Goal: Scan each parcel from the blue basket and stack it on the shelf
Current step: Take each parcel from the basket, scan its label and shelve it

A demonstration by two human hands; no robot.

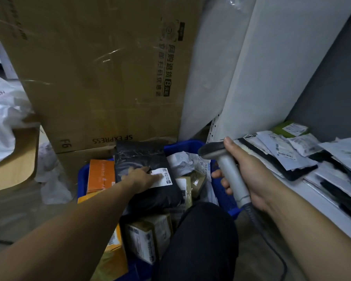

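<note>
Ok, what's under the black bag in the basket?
The black bag lies on top of the pile in the basket. An orange box and brown boxes stick out from beneath its edges; whatever sits under its middle is covered.

The scene is seen from a single head-worn camera, aimed forward and down. The basket [82, 183] is viewed closely from above; the shelf [316, 211] is caught at right, a box [89, 67] ahead.
</note>
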